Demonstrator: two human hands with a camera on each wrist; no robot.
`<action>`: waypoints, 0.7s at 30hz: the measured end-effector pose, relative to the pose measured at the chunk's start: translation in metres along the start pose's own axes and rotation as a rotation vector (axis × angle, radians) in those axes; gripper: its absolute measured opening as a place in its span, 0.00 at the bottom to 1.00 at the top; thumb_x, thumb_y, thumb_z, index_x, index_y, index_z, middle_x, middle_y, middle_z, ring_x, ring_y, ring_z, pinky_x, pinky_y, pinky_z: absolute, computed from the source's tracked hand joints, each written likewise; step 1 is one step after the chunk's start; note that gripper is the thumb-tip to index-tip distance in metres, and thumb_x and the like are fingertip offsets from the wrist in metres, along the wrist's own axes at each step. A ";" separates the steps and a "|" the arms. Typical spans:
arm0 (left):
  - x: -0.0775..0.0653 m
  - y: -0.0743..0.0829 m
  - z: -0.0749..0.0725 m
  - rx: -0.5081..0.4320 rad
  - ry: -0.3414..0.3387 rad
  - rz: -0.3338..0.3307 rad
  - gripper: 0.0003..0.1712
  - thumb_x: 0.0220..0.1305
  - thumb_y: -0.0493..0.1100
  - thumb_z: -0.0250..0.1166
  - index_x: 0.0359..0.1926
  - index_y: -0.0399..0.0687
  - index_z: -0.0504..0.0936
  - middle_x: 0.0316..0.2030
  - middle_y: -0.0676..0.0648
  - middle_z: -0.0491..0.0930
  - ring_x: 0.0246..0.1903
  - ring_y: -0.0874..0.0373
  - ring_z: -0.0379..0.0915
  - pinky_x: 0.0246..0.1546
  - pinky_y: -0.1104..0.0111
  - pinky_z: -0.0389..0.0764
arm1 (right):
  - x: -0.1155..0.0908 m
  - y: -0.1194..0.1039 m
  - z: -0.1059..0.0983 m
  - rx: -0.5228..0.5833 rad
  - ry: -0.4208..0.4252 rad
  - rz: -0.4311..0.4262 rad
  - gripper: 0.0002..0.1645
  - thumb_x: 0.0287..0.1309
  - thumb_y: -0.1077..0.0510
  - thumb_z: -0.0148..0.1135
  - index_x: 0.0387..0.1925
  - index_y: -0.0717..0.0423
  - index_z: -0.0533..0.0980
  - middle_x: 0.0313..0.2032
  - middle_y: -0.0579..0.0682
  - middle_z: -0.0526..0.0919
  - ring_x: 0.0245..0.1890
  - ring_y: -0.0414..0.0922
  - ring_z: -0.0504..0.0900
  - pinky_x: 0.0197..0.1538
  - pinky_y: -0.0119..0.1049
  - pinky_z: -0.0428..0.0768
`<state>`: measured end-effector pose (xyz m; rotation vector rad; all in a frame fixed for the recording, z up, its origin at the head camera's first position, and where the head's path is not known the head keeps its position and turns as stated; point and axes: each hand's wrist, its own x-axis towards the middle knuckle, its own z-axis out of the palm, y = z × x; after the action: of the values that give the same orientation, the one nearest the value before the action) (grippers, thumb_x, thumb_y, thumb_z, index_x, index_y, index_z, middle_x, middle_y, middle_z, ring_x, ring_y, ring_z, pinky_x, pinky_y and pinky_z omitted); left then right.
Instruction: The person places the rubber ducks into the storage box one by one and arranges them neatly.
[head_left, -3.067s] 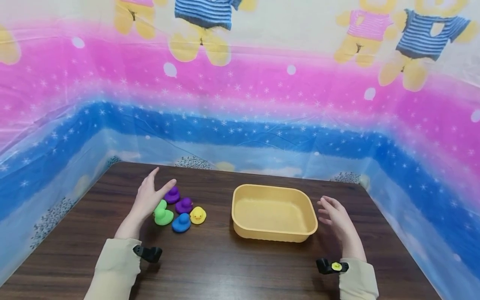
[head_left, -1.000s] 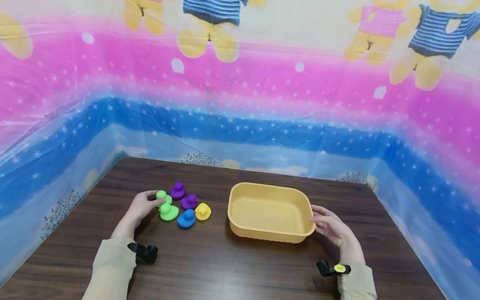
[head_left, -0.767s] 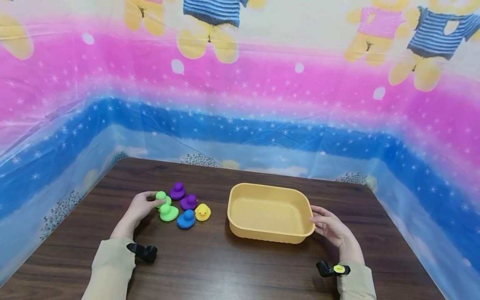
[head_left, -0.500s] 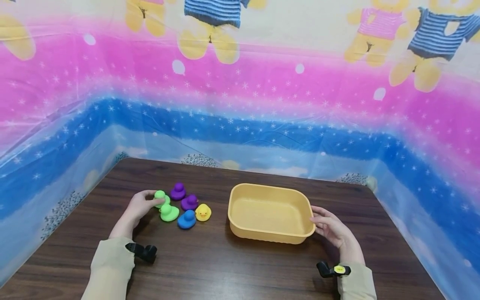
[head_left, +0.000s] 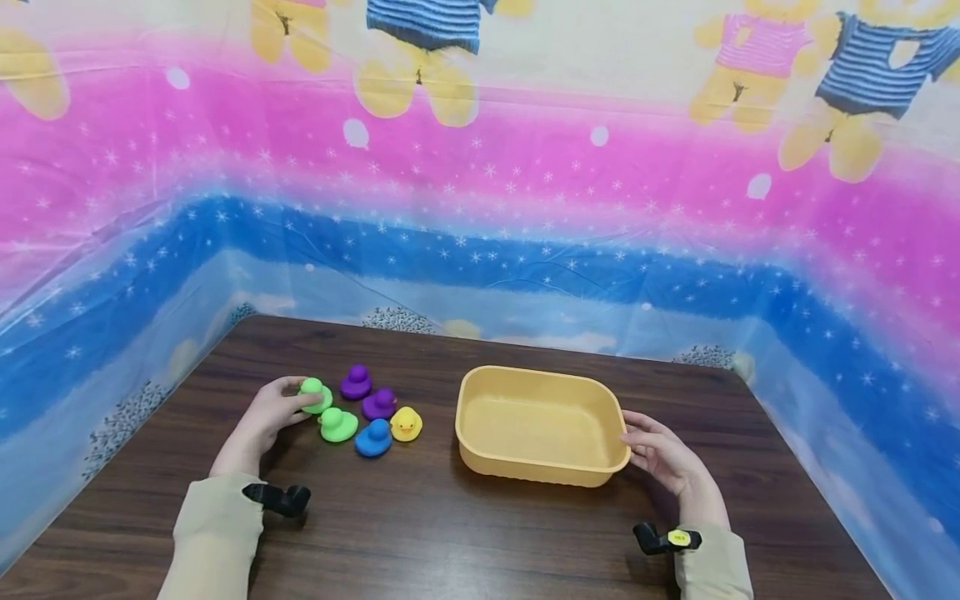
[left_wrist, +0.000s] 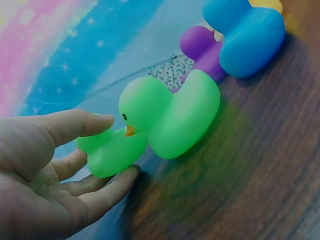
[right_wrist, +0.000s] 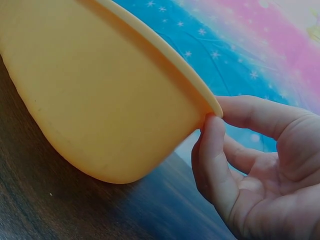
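Note:
On the left, my left hand (head_left: 270, 417) pinches a light green rubber duck (left_wrist: 115, 152) between thumb and fingers. A second green duck (head_left: 337, 425) sits right beside it on the table, nearer to me. Two purple ducks (head_left: 378, 404), a blue duck (head_left: 373, 438) and a yellow duck (head_left: 406, 424) stand close by to the right. Over on the other side, my right hand (head_left: 667, 458) grips the right end of a yellow plastic basin (head_left: 543, 471). Its fingers meet at the basin's rim (right_wrist: 167, 62) in the right wrist view. No duck lies inside the basin.
Everything stands on a dark wood-grain table (head_left: 420, 533). A printed cloth (head_left: 480, 183) with bears and snowflakes hangs behind it and along both sides. Each wrist wears a black camera mount (head_left: 279, 500).
Both hands came in from hovering: the left took hold of the far green duck, the right the basin's end. In the last half second the left hand drew that duck left, apart from the other green one.

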<state>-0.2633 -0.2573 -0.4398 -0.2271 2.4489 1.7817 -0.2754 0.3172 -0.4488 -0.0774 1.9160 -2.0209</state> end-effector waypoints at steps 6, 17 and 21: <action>0.000 -0.002 -0.002 -0.071 -0.019 -0.016 0.42 0.71 0.44 0.57 0.73 0.27 0.46 0.69 0.27 0.54 0.41 0.71 0.76 0.53 0.69 0.81 | 0.001 -0.001 -0.001 -0.008 -0.006 -0.005 0.37 0.67 0.67 0.53 0.73 0.65 0.51 0.47 0.37 0.83 0.43 0.35 0.85 0.48 0.29 0.83; -0.001 0.007 -0.005 -0.177 -0.004 -0.027 0.46 0.71 0.46 0.57 0.75 0.30 0.41 0.71 0.28 0.52 0.34 0.80 0.73 0.46 0.78 0.81 | -0.001 -0.003 0.000 -0.019 0.006 -0.005 0.40 0.67 0.66 0.54 0.74 0.66 0.49 0.47 0.37 0.83 0.43 0.35 0.85 0.49 0.29 0.82; -0.003 0.012 -0.005 -0.178 0.000 -0.013 0.46 0.71 0.48 0.57 0.75 0.31 0.41 0.72 0.29 0.51 0.33 0.81 0.74 0.44 0.79 0.80 | -0.002 -0.002 -0.001 -0.011 0.001 -0.016 0.38 0.68 0.66 0.52 0.74 0.66 0.50 0.46 0.36 0.84 0.43 0.34 0.85 0.48 0.29 0.83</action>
<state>-0.2628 -0.2579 -0.4264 -0.2567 2.2836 1.9950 -0.2741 0.3189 -0.4462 -0.0951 1.9330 -2.0211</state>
